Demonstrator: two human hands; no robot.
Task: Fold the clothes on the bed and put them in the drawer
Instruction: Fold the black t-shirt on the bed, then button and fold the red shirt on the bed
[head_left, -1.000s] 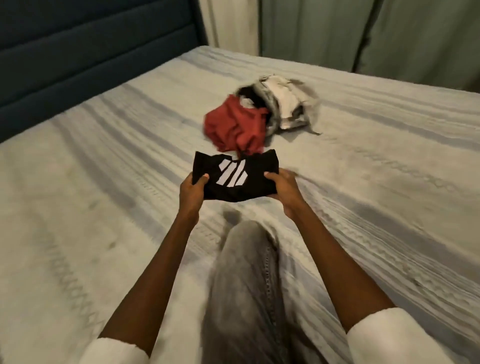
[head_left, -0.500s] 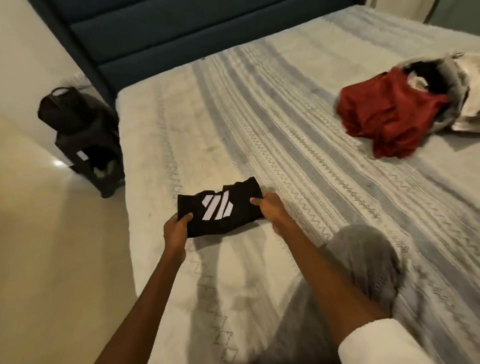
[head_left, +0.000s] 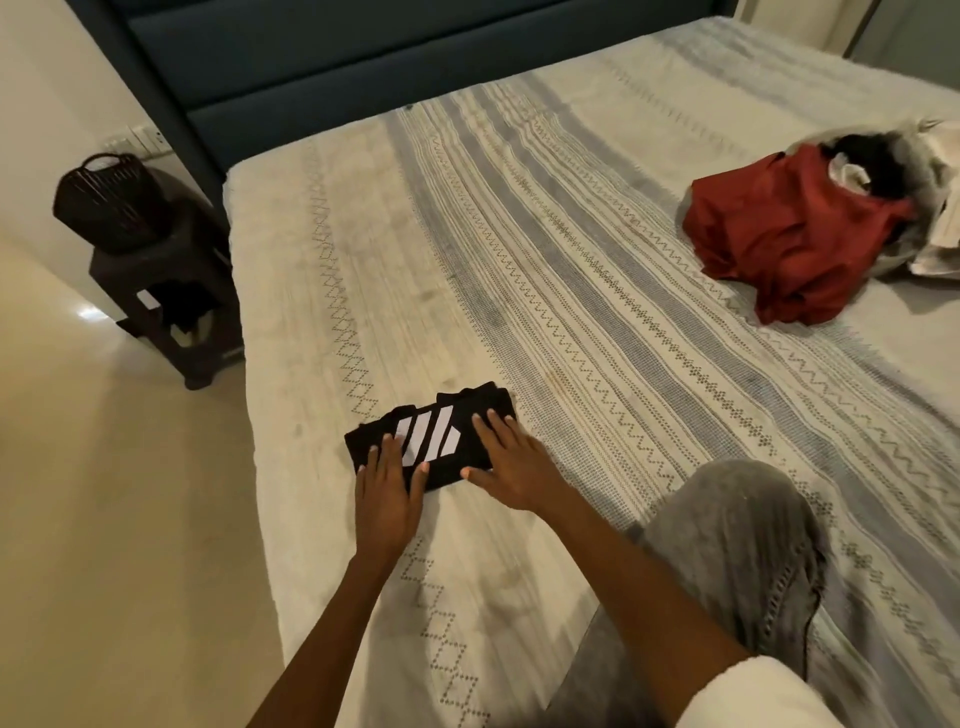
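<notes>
A folded black garment with three white stripes (head_left: 457, 415) lies flat on the striped bed (head_left: 571, 270), close to its left edge. My left hand (head_left: 387, 491) presses on the garment's near left part with straight fingers. My right hand (head_left: 511, 460) lies flat on its right part, fingers spread. At the right of the bed sits a heap of unfolded clothes: a red garment (head_left: 784, 234) in front, black and white pieces (head_left: 883, 161) behind it. No drawer shows in the head view.
My knee in grey trousers (head_left: 737, 551) rests on the bed at the lower right. A dark stool (head_left: 166, 301) with a black basket (head_left: 106, 200) on top stands on the floor left of the bed. A dark blue headboard (head_left: 311, 67) runs along the back.
The black garment, held up by both hands near the heap, was carried left and laid down near the bed's edge. Both hands let go of it and now press flat on it.
</notes>
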